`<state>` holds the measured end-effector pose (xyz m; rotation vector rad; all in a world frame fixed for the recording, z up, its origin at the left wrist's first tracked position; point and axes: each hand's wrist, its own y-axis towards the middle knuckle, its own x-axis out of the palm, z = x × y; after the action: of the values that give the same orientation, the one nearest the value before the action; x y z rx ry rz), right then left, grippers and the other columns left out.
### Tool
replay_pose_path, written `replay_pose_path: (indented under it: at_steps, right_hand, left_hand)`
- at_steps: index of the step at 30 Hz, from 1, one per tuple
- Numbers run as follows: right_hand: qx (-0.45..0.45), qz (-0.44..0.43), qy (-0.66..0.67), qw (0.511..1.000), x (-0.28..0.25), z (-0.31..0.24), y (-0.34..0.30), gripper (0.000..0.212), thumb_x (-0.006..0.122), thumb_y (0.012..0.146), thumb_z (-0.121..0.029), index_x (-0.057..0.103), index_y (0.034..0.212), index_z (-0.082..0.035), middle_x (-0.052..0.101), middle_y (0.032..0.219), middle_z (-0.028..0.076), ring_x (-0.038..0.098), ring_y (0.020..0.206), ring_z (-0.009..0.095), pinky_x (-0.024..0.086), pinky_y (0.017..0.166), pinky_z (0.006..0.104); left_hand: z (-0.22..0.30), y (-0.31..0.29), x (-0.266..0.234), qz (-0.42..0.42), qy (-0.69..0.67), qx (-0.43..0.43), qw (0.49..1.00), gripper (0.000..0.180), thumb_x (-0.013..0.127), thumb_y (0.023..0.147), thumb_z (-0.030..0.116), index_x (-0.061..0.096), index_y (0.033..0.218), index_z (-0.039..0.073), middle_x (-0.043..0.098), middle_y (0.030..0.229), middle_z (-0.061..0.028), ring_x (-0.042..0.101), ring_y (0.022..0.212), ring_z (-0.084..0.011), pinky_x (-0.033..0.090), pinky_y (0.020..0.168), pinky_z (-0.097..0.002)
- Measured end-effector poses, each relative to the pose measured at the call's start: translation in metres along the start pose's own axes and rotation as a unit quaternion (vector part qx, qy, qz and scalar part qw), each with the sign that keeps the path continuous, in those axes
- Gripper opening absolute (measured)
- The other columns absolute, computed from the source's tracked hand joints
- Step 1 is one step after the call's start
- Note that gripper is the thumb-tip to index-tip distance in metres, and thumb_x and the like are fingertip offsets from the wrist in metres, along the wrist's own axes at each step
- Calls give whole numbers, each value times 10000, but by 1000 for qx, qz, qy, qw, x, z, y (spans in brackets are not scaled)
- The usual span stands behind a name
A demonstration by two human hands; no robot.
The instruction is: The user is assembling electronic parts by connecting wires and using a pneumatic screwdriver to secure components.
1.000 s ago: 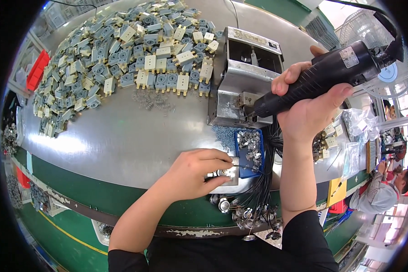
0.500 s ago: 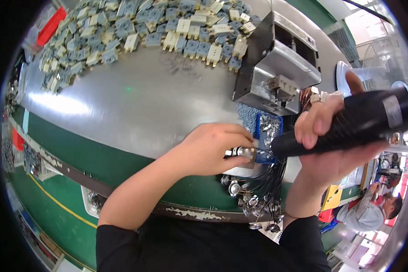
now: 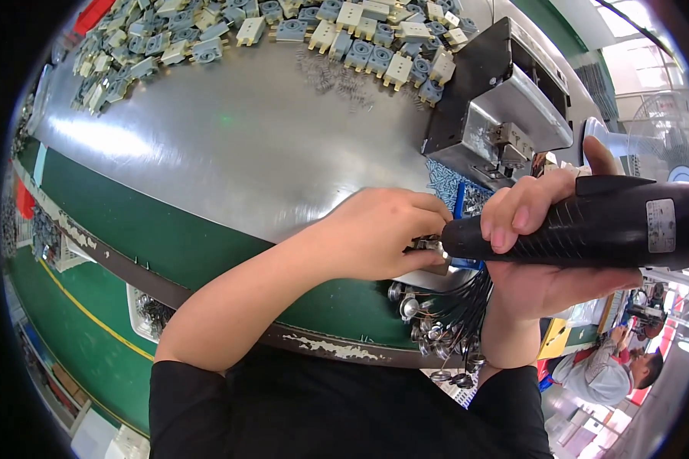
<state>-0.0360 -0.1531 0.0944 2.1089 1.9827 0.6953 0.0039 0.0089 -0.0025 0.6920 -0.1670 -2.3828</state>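
Note:
My right hand is wrapped round a black electric screwdriver, which lies almost level with its narrow end pointing left. That end reaches the fingertips of my left hand. Between the left thumb and fingers a small metal part is pinched; fingers and tool hide most of it. Just below, a bundle of black wires with round metal ends hangs over the bench edge. Behind the screwdriver sits a blue bin of small metal pieces, partly covered by my right hand.
Grey and cream switch-like blocks are heaped along the far side of the metal bench. Loose springs lie before them. A bent steel fixture stands beyond my hands, near small screws. Another person is at right.
The screwdriver has come left and its tip now meets the part in my left hand. My left hand has shifted slightly right. The whole view has shifted a little too.

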Motion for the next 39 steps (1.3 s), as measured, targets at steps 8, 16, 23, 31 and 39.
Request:
replay_pose_path:
  at_steps: [8,16,23,31,39]
  right_hand:
    - [10,6,-38,999,3,-3,-1,1211,429,841,-944,270,1580,2,524,759,66,519,531,162,478,511,327]
    - [17,-6,-56,998,7,0,0,1238,405,821,-964,269,1583,2,525,763,61,525,536,160,484,536,325]
    - [-15,-52,-33,998,2,6,-4,1174,425,811,-969,370,1489,-12,534,771,52,527,535,149,482,525,306]
    - [-41,-84,36,995,4,12,-7,970,549,821,-906,450,1258,-46,556,766,62,559,529,165,485,503,312]
    - [-64,-140,-16,988,-2,15,-9,964,573,820,-892,441,1260,-45,569,759,77,563,531,175,491,501,316]
  left_hand:
    - [0,2,-1,-8,-13,-4,1000,253,809,855,268,736,944,43,729,1101,-46,719,936,-316,573,811,-430]
    - [-2,3,1,-16,-12,-5,1000,246,801,862,259,747,959,40,730,1108,-50,717,937,-320,573,822,-429]
    - [-5,0,2,3,-10,10,1000,255,812,851,264,740,945,38,730,1101,-56,716,943,-321,573,824,-427]
    - [-5,1,3,-7,-1,10,1000,235,811,840,245,740,945,46,729,1097,-58,717,954,-314,576,825,-423]
    - [-6,-1,6,16,-4,19,1000,221,792,823,194,747,998,67,735,1093,-49,719,962,-313,580,826,-422]
